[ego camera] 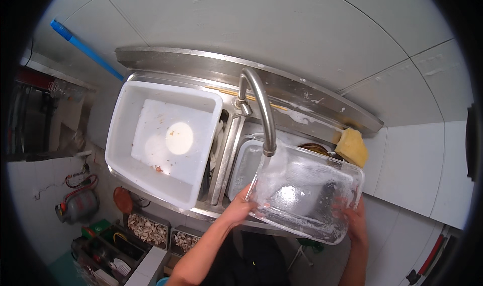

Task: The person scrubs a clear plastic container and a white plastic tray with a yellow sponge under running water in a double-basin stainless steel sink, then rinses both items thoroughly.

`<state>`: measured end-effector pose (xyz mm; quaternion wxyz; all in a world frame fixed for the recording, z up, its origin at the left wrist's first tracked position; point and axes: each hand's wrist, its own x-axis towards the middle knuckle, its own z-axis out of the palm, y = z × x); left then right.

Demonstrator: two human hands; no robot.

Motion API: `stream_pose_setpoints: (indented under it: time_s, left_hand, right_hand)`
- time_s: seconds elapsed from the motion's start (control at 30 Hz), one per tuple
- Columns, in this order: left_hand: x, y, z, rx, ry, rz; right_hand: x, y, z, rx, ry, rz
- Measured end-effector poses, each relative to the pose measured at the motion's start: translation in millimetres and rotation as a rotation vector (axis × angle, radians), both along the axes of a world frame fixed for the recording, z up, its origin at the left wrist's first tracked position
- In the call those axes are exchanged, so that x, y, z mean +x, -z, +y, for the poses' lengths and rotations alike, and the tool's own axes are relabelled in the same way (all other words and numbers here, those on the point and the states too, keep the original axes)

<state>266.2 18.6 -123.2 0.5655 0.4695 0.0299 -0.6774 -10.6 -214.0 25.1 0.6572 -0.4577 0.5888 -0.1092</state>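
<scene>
A clear rectangular plastic container (302, 188) is held tilted over the right sink basin, beneath the spout of a curved metal faucet (260, 101). My left hand (243, 206) grips its left near corner. At the right end, my right hand (351, 214) holds the wall, with fingers seen through the clear plastic. Whitish foam or running water covers the container's left part, and droplets cling elsewhere. Under it, another pale container (243, 161) sits in the basin, mostly hidden.
A large white plastic tub (124, 142) with food scraps rests over the left basin. A yellow sponge (351, 148) lies at the right back rim. Wooden chopsticks (222, 91) lie behind the faucet. Trays of chopped food (149, 229), a gas cylinder (81, 204) and a blue pole (90, 53) are at left.
</scene>
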Motion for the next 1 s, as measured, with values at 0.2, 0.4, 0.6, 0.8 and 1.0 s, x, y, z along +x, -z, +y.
stream_pose_setpoints:
  time_s: [0.2, 0.4, 0.6, 0.8, 1.0]
  left_hand:
    - [-20.1, 40.3, -42.7, 0.066, 0.268, -0.791]
    - [-11.7, 80.8, -102.7, -0.033, 0.001, -1.248]
    - [24.0, 56.6, -128.9, -0.098, -0.156, -0.859]
    - [31.1, 32.8, -145.9, -0.175, -0.179, -0.583]
    - [15.0, 28.5, -130.9, -0.068, -0.054, -0.663]
  right_hand:
    - [20.1, -48.5, 10.8, -0.215, -0.023, 0.103]
    - [50.2, -63.7, 38.2, -0.490, 0.040, 0.131]
    - [67.3, -44.2, 74.0, -0.586, 0.157, 0.084]
    - [61.8, -38.6, 95.2, -0.785, 0.028, 0.099]
    - [73.4, -48.6, 105.8, -0.954, 0.128, 0.000]
